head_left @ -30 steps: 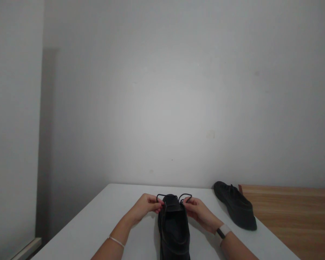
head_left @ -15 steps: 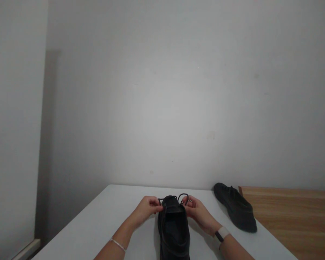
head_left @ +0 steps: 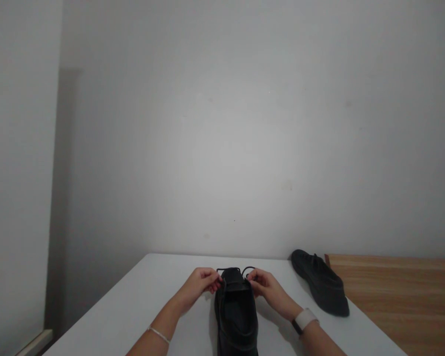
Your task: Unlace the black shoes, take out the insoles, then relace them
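A black lace-up shoe [head_left: 236, 316] stands on the white table [head_left: 144, 301], heel toward me. My left hand [head_left: 200, 284] pinches the left loop of the black shoelace [head_left: 233, 270] at the shoe's far end. My right hand [head_left: 267, 288] pinches the right loop of the same lace. Both hands are closed beside the shoe's tongue, one on each side. A thin bracelet is on my left wrist and a white watch band on my right.
A second black shoe [head_left: 321, 282] lies at the table's right edge, by a wooden surface [head_left: 400, 291]. A plain grey wall rises just behind the table. The table's left edge drops off toward the floor.
Both hands have drawn the lace loops closer in toward the shoe; the loops look smaller. The view has shifted slightly.
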Available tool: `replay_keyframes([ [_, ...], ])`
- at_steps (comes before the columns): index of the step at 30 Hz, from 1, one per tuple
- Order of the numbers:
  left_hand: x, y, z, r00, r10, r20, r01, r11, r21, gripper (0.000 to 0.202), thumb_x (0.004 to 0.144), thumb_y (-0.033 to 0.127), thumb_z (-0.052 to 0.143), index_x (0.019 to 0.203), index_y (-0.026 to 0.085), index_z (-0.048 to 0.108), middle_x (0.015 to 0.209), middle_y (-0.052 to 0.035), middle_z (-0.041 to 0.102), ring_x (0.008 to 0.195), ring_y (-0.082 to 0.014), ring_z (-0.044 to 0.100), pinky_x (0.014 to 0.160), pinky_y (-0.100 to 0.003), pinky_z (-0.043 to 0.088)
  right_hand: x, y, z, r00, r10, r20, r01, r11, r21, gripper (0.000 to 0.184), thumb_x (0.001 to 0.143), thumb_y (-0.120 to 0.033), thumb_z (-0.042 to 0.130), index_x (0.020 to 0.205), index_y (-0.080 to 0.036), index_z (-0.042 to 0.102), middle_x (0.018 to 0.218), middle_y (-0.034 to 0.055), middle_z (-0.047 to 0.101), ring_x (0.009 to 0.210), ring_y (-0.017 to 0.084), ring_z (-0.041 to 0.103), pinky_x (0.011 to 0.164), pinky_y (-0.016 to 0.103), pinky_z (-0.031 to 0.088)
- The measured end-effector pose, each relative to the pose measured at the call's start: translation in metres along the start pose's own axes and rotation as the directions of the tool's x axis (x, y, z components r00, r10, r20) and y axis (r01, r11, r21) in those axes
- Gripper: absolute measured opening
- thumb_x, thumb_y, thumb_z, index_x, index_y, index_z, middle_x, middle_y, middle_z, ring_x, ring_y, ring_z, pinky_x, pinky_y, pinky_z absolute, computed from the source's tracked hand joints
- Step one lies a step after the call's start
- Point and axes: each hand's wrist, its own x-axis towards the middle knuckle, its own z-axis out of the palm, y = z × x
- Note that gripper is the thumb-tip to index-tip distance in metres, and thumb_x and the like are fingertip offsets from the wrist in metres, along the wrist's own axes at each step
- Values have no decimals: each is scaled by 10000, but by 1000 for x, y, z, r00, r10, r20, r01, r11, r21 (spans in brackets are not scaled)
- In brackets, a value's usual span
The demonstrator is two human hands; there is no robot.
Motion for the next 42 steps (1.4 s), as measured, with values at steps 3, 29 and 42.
replay_keyframes([
  [3, 2, -2, -1, 1000, 3, -23, -2, 999, 46, 407, 668, 495, 709, 701, 94, 641, 628, -26, 607, 572, -109, 511, 570, -234, 367, 0, 3, -1, 1000, 7, 16, -7, 1000, -2, 401, 680, -538, 695, 786, -179, 551, 635, -15, 568, 566, 134, 555, 528, 264, 459],
  [29, 11, 39, 13, 1000, -4, -16, 11, 887, 462, 523, 724, 621, 509, 612, 124, 627, 508, -25, 554, 465, -146, 514, 489, -262, 414, -2, -46, 15, 993, -110, -33, 70, 809, -584, 425, 900, -462, 399, 730, -165, 651, 614, 28, 618, 589, 154, 555, 542, 242, 381],
  [42, 51, 52, 41, 973, -221, 70, 13, 353, 936, 361, 499, 103, 591, 247, 216, 359, 254, -27, 393, 390, -238, 527, 513, -394, 451, 25, -82, 55, 997, 80, 1, -2, 31, -1000, 264, 740, -47, 481, 819, -96, 728, 817, 231, 704, 763, 315, 685, 595, 321, 446],
])
